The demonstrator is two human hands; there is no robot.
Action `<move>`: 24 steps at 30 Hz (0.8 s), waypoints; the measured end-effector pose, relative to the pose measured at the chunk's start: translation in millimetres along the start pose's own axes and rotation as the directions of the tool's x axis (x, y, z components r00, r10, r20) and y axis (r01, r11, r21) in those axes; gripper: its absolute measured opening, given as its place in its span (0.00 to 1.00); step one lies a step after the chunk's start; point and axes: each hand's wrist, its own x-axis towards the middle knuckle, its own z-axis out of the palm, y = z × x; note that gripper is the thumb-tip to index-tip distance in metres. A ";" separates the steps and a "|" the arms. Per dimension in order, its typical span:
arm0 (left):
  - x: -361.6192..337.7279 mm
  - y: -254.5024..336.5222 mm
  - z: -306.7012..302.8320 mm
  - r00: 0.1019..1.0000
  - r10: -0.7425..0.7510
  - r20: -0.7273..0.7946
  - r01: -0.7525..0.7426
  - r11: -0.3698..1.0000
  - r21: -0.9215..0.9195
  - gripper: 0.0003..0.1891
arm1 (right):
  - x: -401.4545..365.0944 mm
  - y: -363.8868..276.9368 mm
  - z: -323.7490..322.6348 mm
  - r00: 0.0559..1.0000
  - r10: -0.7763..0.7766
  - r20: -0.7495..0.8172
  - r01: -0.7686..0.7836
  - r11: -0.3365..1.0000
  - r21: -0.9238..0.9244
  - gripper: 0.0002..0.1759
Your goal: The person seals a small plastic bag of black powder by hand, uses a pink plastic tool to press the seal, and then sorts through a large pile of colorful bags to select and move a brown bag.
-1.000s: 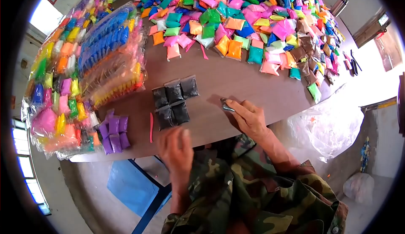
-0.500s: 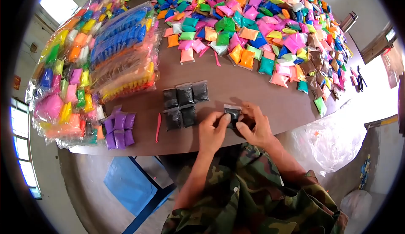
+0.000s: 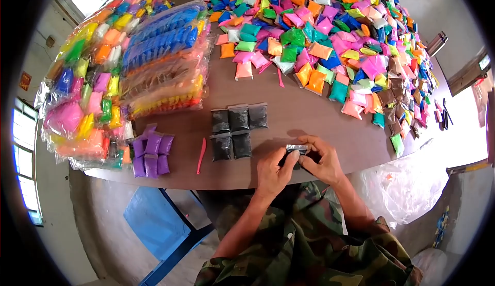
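Near the table's front edge, my left hand (image 3: 273, 172) and my right hand (image 3: 323, 160) hold one small black packet (image 3: 297, 148) between them, its pale top strip facing up. My fingers partly cover the packet. To the left of my hands lie several black packets (image 3: 238, 118) in two rows. Beside those rests a pink plastic tool (image 3: 201, 155). Farther left is a small group of purple packets (image 3: 153, 143).
A large heap of coloured packets (image 3: 309, 33) covers the back and right of the table (image 3: 175, 126). Big clear bags of packets (image 3: 160, 54) are stacked at the left. A blue chair (image 3: 154, 224) and a clear plastic bag (image 3: 402, 190) are below the table edge.
The view has shifted, so the table items appear farther right. My hands still grip the black packet, and my fingers have closed in more around it.
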 end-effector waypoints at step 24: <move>-5.3 -4.0 -4.1 0.997 -0.067 -0.030 0.065 0.996 -0.068 0.10 | 9.8 -1.7 4.6 0.995 0.101 -0.009 -0.100 0.992 0.083 0.12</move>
